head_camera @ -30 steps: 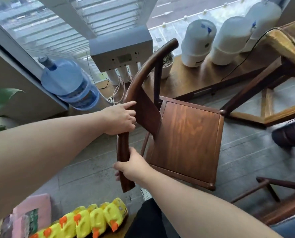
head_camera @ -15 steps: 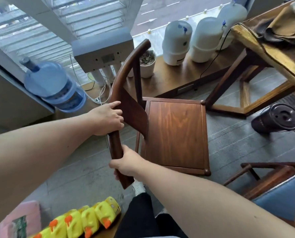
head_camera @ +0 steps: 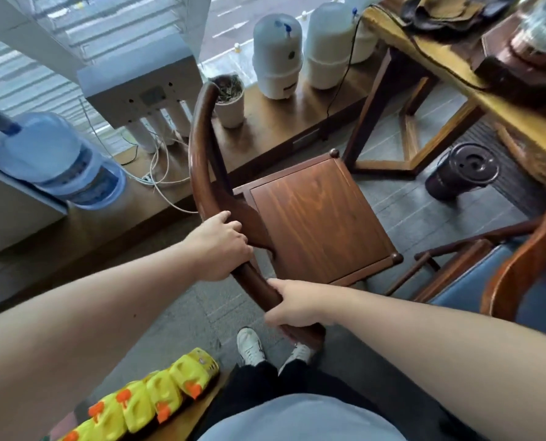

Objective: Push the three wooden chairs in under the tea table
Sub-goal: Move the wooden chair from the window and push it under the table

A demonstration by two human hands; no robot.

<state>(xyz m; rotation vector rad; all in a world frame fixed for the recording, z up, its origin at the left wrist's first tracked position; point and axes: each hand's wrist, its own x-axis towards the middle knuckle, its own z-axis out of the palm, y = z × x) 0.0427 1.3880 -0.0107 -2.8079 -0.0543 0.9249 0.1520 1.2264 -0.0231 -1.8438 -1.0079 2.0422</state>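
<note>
Dark hardwood, and it looks heavy: the chair (head_camera: 316,214) stands on the floor just short of the tea table (head_camera: 456,74), one seat corner near its leg. Left hand (head_camera: 220,246) and right hand (head_camera: 297,305) both wrap the curved back rail, the stiffest grip going.

Two bare hands show, the left hand (head_camera: 219,248) and the right hand (head_camera: 297,305). There are two wooden chairs: one dark brown curved-back wooden chair (head_camera: 316,214) and one blue-cushioned wooden chair (head_camera: 501,281). One yellow-edged wooden tea table (head_camera: 456,74) stands there. Two white plastic pressure tanks (head_camera: 278,55) show fully, plus one blue water jug (head_camera: 55,160), one white potted plant (head_camera: 228,100) and two white shoes (head_camera: 249,345).
</note>
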